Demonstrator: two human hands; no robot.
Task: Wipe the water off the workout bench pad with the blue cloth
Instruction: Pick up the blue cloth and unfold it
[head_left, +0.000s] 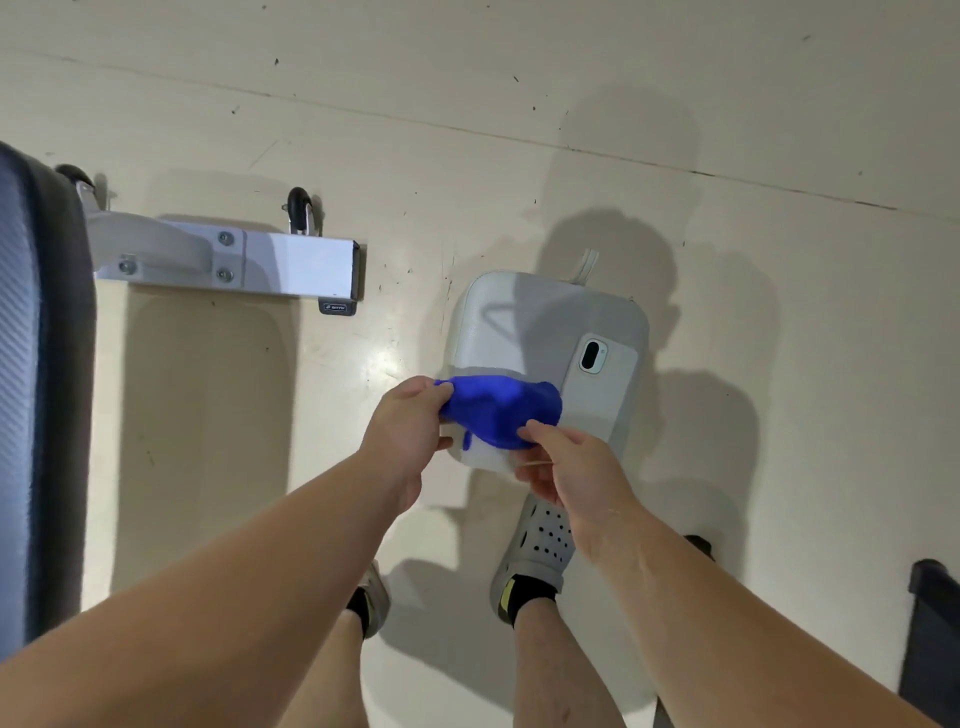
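A bunched blue cloth (498, 410) is held between both hands above a white bag on the floor. My left hand (408, 431) pinches its left end and my right hand (566, 467) grips its lower right edge. The workout bench pad (31, 395), dark with a ribbed blue-grey top, runs along the far left edge of the view, well away from the cloth. No water is discernible on it from here.
A white bag (524, 322) lies on the floor with a phone (602, 379) on top. The bench's metal foot (249, 260) with small wheels (300, 205) juts out at the left. My feet in grey clogs (540, 545) stand below. A dark object (932, 639) sits at the right edge.
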